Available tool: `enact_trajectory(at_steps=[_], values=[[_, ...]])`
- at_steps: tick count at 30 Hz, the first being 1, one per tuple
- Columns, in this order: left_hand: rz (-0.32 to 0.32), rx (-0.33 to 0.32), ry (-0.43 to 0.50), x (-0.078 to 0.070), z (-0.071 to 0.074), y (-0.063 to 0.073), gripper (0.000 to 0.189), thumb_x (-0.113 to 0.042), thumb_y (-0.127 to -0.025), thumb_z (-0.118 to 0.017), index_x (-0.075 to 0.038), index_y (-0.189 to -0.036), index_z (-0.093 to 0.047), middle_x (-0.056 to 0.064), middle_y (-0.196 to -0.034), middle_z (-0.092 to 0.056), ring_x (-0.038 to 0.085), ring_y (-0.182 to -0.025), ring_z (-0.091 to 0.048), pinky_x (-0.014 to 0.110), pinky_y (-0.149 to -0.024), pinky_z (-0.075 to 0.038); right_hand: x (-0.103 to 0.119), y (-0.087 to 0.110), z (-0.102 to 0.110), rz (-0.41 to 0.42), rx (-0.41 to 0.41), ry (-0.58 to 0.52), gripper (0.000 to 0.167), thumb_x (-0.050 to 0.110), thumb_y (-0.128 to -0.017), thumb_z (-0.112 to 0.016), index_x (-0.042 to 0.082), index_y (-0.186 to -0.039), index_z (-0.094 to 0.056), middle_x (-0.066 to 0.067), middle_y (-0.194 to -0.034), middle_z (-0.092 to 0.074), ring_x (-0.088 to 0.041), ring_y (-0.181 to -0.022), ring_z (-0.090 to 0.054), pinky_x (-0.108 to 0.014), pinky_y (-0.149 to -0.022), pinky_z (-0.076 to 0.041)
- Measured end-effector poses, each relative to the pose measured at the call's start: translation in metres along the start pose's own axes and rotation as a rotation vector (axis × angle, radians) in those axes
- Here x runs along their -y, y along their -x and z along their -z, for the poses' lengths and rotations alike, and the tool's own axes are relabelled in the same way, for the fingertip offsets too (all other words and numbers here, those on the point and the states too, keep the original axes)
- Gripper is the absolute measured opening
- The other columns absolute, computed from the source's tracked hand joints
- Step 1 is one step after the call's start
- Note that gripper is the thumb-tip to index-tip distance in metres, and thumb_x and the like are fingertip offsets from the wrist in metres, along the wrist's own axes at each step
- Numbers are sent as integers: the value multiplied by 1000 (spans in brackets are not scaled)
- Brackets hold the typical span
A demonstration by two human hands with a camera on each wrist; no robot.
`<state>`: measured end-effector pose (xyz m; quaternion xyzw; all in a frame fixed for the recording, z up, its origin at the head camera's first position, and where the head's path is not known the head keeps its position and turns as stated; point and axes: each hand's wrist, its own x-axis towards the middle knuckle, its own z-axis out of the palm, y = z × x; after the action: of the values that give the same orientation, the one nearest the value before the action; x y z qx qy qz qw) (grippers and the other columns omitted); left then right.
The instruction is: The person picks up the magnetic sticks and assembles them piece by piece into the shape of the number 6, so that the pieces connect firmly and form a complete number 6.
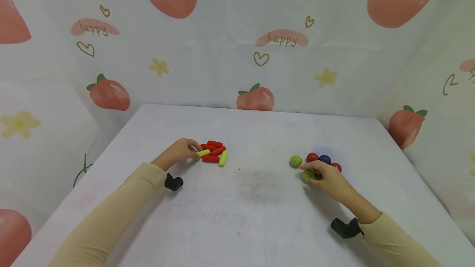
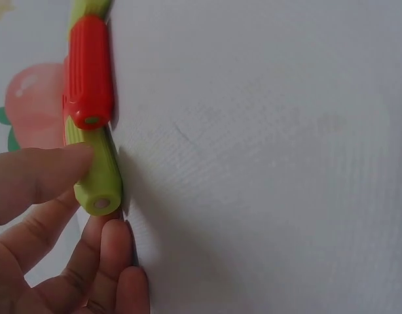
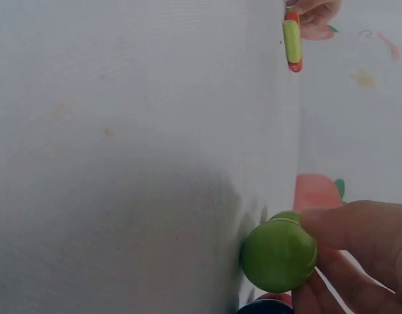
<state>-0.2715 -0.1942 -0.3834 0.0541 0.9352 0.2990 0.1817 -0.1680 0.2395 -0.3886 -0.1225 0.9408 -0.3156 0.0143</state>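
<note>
At the left of the table, my left hand (image 1: 182, 150) pinches a short yellow-green ridged stick (image 2: 99, 173), thumb along its side. Several red sticks (image 1: 210, 159) and another yellow-green stick (image 1: 223, 158) lie in a cluster right beside it. In the left wrist view a red stick (image 2: 90, 72) overlaps the pinched one's far end. On the right side, my right hand (image 1: 330, 179) grips a green ball (image 3: 279, 255) between thumb and fingers. A second green ball (image 1: 295, 160), red balls (image 1: 312, 157) and a dark blue ball (image 1: 325, 159) sit just beyond that hand, which partly hides the group.
Both groups lie on a white table (image 1: 237, 217) with faint stains. A white backdrop curtain (image 1: 215, 52) printed with fruit stands behind and at both sides. Black wrist mounts (image 1: 346, 228) hang below each cuff, close over the tabletop.
</note>
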Motion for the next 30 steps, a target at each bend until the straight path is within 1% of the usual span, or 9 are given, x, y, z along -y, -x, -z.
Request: enact_trajectory(at_steps=[4, 8, 17, 21, 24, 28, 30], values=[[15, 5, -9, 0, -1, -2, 29, -14, -83, -67, -6, -111, -64, 11, -99, -61, 19, -83, -52, 24, -66, -40, 0, -1, 0, 5, 6, 24, 34, 2, -78, -70, 9, -111, -65, -16, -121, -61, -35, -112, -58, -46, -90, -49], [25, 12, -19, -1, 0, -3, 29, -14, -83, -68, -7, -111, -63, 11, -101, -61, 19, -83, -51, 24, -66, -41, 0, -1, -2, -8, 18, 30, 33, 2, -78, -70, 9, -110, -66, -13, -117, -62, -35, -113, -57, -46, -90, -49], [37, 24, -19, -4, 1, 0, 29, -14, -83, -67, -7, -112, -63, 11, -101, -59, 19, -84, -50, 24, -66, -40, 0, -1, -2, -15, 21, 50, 32, 2, -78, -71, 9, -109, -67, -13, -117, -63, -35, -113, -57, -46, -89, -49], [26, 26, -16, -3, 2, 1, 30, -14, -84, -67, -6, -113, -64, 12, -103, -61, 19, -86, -51, 24, -68, -41, 1, -2, -2, -20, 22, 55, 31, 2, -78, -71, 9, -108, -67, -15, -119, -62, -36, -113, -56, -46, -89, -49], [21, 27, -3, -3, 5, 4, 32, -14, -84, -67, -6, -114, -63, 14, -108, -61, 19, -87, -53, 24, -68, -43, 1, -2, -2, -20, 20, 55, 31, 2, -79, -70, 9, -108, -67, -16, -120, -61, -36, -113, -56, -46, -89, -50], [25, 33, 14, -4, 9, 8, 34, -14, -84, -66, -8, -117, -62, 14, -112, -60, 20, -89, -54, 25, -70, -46, 1, -2, -2, -14, 18, 54, 30, 2, -78, -71, 9, -107, -68, -16, -119, -62, -36, -113, -57, -46, -89, -50], [8, 28, 17, -6, 12, 10, 34, -15, -84, -66, -8, -118, -62, 14, -111, -60, 20, -90, -54, 26, -71, -45, 1, -1, -1, -9, 17, 54, 30, 3, -78, -71, 9, -107, -68, -16, -118, -62, -36, -113, -56, -46, -89, -49]])
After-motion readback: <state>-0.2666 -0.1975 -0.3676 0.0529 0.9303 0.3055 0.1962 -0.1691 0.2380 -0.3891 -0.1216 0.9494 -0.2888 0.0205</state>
